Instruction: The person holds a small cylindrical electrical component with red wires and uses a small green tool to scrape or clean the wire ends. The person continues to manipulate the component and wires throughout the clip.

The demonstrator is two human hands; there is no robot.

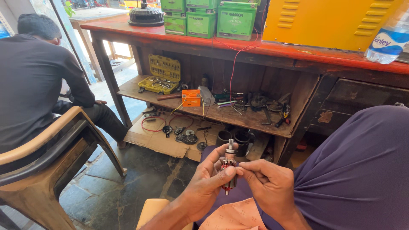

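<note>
Both hands meet on one small metal motor armature with red-lacquered windings and a grey steel shaft [229, 167], held upright over the person's lap, in front of the purple cloth of the knee [362, 170]. The left hand [208, 181] wraps the armature from the side, thumb pressed against the winding end, fingers curled behind it. The right hand [266, 184] comes in from the other side with thumb and forefinger pinched together at the windings, apparently on a fine wire or lead (too small to tell which).

To do this well, I judge the left hand should hold the body steady by the core rather than the windings, while the right works with fingertips only and pulls gently, since thin leads tear easily.

Below the hands lies a peach-coloured patterned cloth [236, 217]. Beyond them stands a worn red-topped wooden workbench [298, 53], its lower shelf strewn with hand tools, a small orange box [191, 98] and an open yellow plastic socket-set case [161, 76]. Green rectangular batteries [213, 19] sit on top beside a yellow louvred metal cabinet [328, 21] and a clear plastic water bottle [390, 38]. To the left, another person in a dark shirt [36, 85] sits facing away, near a tan plastic chair [51, 162].
</note>
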